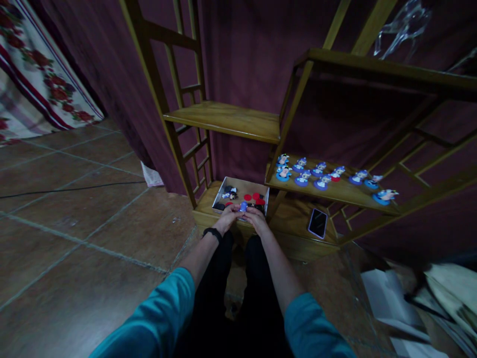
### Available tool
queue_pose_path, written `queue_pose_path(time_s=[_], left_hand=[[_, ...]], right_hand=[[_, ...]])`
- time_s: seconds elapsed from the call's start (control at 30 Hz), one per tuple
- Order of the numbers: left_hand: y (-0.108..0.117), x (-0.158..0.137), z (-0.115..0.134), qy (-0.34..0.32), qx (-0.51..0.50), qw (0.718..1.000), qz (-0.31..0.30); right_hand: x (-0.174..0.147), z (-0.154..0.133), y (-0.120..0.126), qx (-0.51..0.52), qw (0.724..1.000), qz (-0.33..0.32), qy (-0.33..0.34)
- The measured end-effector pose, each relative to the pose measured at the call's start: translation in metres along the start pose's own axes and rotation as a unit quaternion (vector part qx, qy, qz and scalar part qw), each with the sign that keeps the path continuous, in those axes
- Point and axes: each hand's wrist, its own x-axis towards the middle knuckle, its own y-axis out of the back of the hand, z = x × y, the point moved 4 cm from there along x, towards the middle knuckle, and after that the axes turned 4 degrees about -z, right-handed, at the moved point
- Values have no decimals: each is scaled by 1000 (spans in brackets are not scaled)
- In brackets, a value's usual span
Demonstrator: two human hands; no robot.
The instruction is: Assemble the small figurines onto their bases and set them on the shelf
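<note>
My left hand [228, 218] and my right hand [256, 218] meet at the front edge of a shallow box [241, 183]. Between their fingertips they grip a small purple figurine part [243, 206]; its exact shape is too small to make out. Inside the box lie several round red bases [248, 197], dark pieces and a small dark-and-white figurine [231, 193]. On the shelf to the right stand several figurines on round bases, among them a purple figurine [321, 182], one on a red base [337, 174] and one on a blue base [385, 196].
The wooden shelf unit [223, 119] rises in front of me, a bare middle board above the box. A phone [318, 223] lies on the low right board. Up top stands a clear glass-like ornament [404, 27]. White sheets [391, 298] and a pale bag [452, 286] lie at right.
</note>
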Motion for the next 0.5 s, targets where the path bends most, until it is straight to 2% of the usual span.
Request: queue_pose_path(time_s=[0.2,0.5], left_hand=[[-1,0,-1,3,-22,1000,5],[-3,-4,2,42,-69,997,-3]], right_hand=[[1,1,-1,-1,1000,-31,0],[5,3,4,4,1000,-1,4]])
